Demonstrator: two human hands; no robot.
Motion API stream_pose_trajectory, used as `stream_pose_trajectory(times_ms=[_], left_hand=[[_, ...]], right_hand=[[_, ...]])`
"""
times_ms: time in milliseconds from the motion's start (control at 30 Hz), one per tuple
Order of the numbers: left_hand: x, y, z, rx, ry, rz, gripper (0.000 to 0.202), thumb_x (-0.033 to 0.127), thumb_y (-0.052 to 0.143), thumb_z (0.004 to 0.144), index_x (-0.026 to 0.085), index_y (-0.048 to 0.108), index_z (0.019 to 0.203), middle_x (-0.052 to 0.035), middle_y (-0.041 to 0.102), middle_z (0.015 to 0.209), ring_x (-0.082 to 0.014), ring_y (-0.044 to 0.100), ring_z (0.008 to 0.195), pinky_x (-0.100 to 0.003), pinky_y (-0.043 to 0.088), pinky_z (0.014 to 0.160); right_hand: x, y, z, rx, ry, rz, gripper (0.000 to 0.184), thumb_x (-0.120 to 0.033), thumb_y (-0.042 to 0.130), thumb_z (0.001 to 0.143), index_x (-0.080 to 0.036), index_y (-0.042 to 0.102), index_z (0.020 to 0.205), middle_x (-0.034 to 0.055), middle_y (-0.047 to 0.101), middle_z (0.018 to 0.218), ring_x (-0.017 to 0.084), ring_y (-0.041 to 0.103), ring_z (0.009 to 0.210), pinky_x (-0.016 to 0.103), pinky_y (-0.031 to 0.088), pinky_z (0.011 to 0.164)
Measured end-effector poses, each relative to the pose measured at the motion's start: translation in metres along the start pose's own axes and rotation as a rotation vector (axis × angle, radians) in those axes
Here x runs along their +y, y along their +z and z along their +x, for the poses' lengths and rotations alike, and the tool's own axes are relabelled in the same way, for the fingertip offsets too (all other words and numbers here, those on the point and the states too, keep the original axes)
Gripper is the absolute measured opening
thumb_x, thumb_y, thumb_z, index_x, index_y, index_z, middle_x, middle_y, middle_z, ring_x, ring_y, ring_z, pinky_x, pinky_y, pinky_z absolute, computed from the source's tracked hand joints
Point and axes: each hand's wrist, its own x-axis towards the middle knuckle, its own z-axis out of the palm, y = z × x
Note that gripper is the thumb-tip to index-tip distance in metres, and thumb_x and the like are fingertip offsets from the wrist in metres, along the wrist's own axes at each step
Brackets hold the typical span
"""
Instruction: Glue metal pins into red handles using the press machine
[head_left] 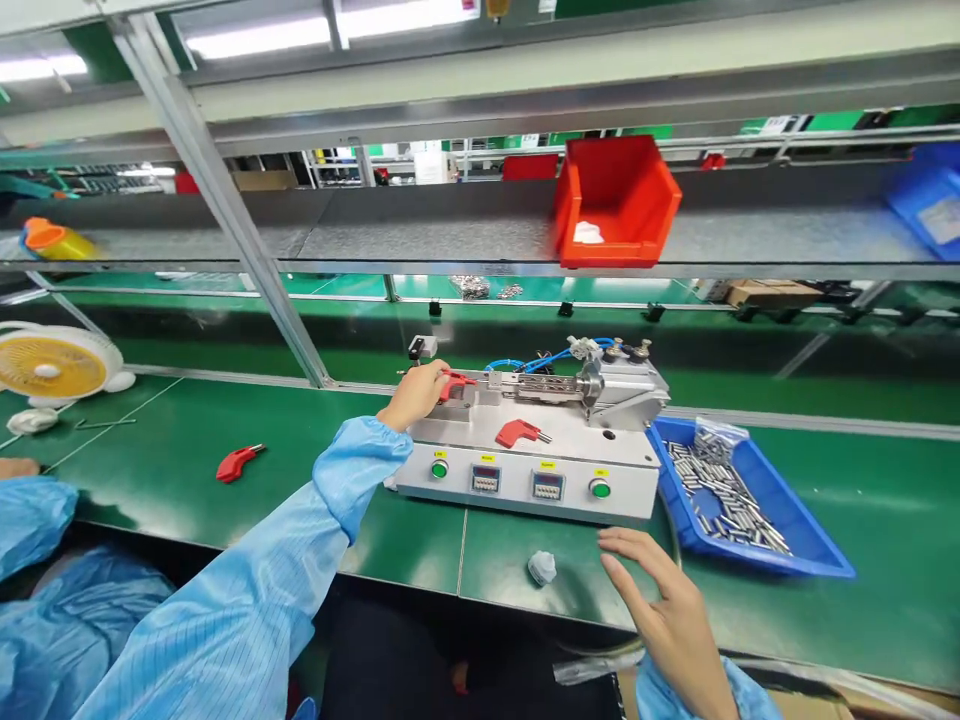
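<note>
My left hand (417, 393) reaches to the left end of a bench machine (465, 432) and has its fingers closed on a red pistol-shaped handle (454, 384) at the metal fixture. A second red handle (519, 433) with a metal tip lies on top of the machine. My right hand (664, 605) hovers over the front of the green table, fingers apart and nothing in them. Just left of it sits a small crumpled pale lump (541, 568). Another red handle (238, 463) lies on the table at the left.
A blue tray (806, 545) of metal pins stands right of the machine. An orange bin (616, 205) sits on the shelf above. At far left are a yellow fan (56, 365), a hex key (106, 423) and a co-worker's blue sleeve (34, 520). A metal post (225, 200) rises left of the machine.
</note>
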Motion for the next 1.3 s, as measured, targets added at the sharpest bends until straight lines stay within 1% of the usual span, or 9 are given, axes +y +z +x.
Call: stream_pose_trajectory(times_ms=[200, 333, 467, 567, 700, 867, 1000, 1133, 1300], left_hand=[[0.001, 0.016, -0.009, 0.122, 0.014, 0.142, 0.013, 0.019, 0.059, 0.097, 0.021, 0.07, 0.103, -0.0102, 0.067, 0.108, -0.0263, 0.068, 0.088, -0.036, 0.053, 0.08], [-0.001, 0.026, -0.029, 0.239, 0.083, 0.136, 0.018, 0.024, 0.053, 0.102, 0.022, 0.068, 0.094, -0.0097, 0.067, 0.106, -0.0263, 0.065, 0.094, -0.037, 0.052, 0.084], [-0.009, 0.036, -0.073, 0.371, 0.13, 0.075, 0.023, 0.026, 0.048, 0.105, 0.021, 0.069, 0.098, -0.0117, 0.069, 0.106, -0.0278, 0.062, 0.101, -0.041, 0.05, 0.091], [-0.014, 0.053, -0.122, 0.436, 0.142, 0.014, 0.028, 0.03, 0.044, 0.106, 0.02, 0.067, 0.095, -0.012, 0.067, 0.094, -0.0283, 0.061, 0.091, -0.042, 0.05, 0.084], [-0.021, 0.074, -0.165, 0.402, 0.195, -0.077, 0.027, 0.033, 0.044, 0.105, 0.021, 0.066, 0.097, -0.0067, 0.067, 0.082, -0.0237, 0.061, 0.075, -0.036, 0.049, 0.073], [-0.03, 0.07, -0.153, 0.304, 0.172, -0.122, 0.018, 0.033, 0.053, 0.1, 0.022, 0.066, 0.094, -0.0004, 0.064, 0.072, -0.0194, 0.06, 0.067, -0.03, 0.047, 0.067], [-0.039, 0.066, -0.156, 0.227, 0.094, -0.111, 0.014, 0.03, 0.055, 0.098, 0.022, 0.066, 0.099, 0.0008, 0.063, 0.073, -0.0187, 0.061, 0.07, -0.029, 0.048, 0.07], [-0.046, 0.077, -0.212, 0.19, 0.029, -0.074, 0.022, 0.025, 0.049, 0.098, 0.018, 0.066, 0.111, -0.0063, 0.069, 0.087, -0.0234, 0.065, 0.086, -0.034, 0.052, 0.083], [-0.056, 0.08, -0.291, 0.103, 0.051, -0.034, 0.024, 0.03, 0.05, 0.096, 0.018, 0.07, 0.094, -0.0155, 0.072, 0.099, -0.0311, 0.065, 0.092, -0.045, 0.049, 0.086]], right_hand=[[0.02, -0.007, -0.021, 0.07, 0.131, 0.056, 0.044, -0.065, 0.062, 0.098, -0.024, 0.078, 0.09, 0.0106, 0.077, 0.098, 0.027, 0.074, 0.093, 0.04, 0.063, 0.091], [0.028, 0.001, -0.023, 0.104, 0.13, 0.09, 0.038, -0.059, 0.063, 0.099, -0.024, 0.077, 0.097, 0.0099, 0.076, 0.099, 0.025, 0.073, 0.088, 0.038, 0.064, 0.085], [0.037, 0.02, -0.001, 0.255, 0.109, 0.054, 0.037, -0.055, 0.059, 0.1, -0.023, 0.074, 0.111, 0.0112, 0.074, 0.104, 0.025, 0.071, 0.088, 0.04, 0.063, 0.084], [0.048, 0.033, 0.026, 0.318, 0.098, 0.0, 0.037, -0.054, 0.058, 0.098, -0.023, 0.073, 0.112, 0.011, 0.071, 0.101, 0.024, 0.07, 0.085, 0.04, 0.063, 0.081], [0.062, 0.034, 0.048, 0.243, 0.161, 0.017, 0.036, -0.057, 0.061, 0.091, -0.022, 0.072, 0.094, 0.0072, 0.065, 0.089, 0.02, 0.063, 0.069, 0.036, 0.059, 0.067], [0.061, 0.028, 0.059, 0.227, 0.223, 0.007, 0.031, -0.053, 0.066, 0.083, -0.022, 0.063, 0.081, 0.0012, 0.058, 0.067, 0.018, 0.054, 0.059, 0.034, 0.054, 0.063], [0.052, 0.034, 0.059, 0.223, 0.279, -0.031, 0.023, -0.044, 0.068, 0.08, -0.023, 0.061, 0.083, 0.0003, 0.06, 0.067, 0.017, 0.055, 0.062, 0.034, 0.054, 0.07], [0.039, 0.051, 0.011, 0.232, 0.297, -0.035, 0.026, -0.036, 0.064, 0.083, -0.021, 0.066, 0.104, 0.0066, 0.069, 0.09, 0.021, 0.065, 0.079, 0.036, 0.058, 0.077], [0.001, 0.07, -0.124, 0.245, 0.311, -0.052, 0.023, -0.035, 0.054, 0.093, -0.02, 0.07, 0.1, 0.012, 0.071, 0.101, 0.024, 0.069, 0.09, 0.04, 0.062, 0.079]])
